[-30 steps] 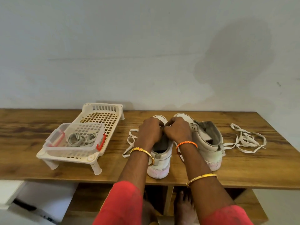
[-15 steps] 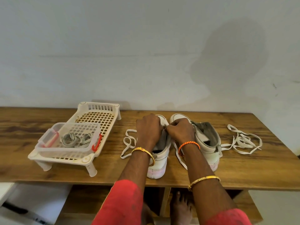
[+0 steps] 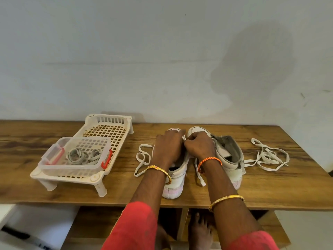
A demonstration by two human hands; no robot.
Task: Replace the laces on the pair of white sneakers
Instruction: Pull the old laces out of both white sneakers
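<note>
Two white sneakers stand side by side on the wooden table [image 3: 270, 195], toes toward the wall. My left hand [image 3: 168, 147] rests over the left sneaker [image 3: 175, 183], fingers pinched near its front eyelets. Touching it from the right, my right hand [image 3: 199, 146] pinches the white lace [image 3: 142, 159] of that shoe; the lace's ends trail off both sides of the shoe. The right sneaker [image 3: 228, 159] stands open and unlaced. A loose white lace [image 3: 268, 156] lies in a heap to its right.
A white lattice rack [image 3: 108, 134] stands at the left, carrying a clear plastic box [image 3: 75, 156] with red clips and coiled grey laces inside. The wall runs close behind the table. Bare feet show below the table's front edge.
Both hands have shifted forward along the left sneaker toward its toe, still pinched together on the lace. The camera view has dipped and moved slightly.
</note>
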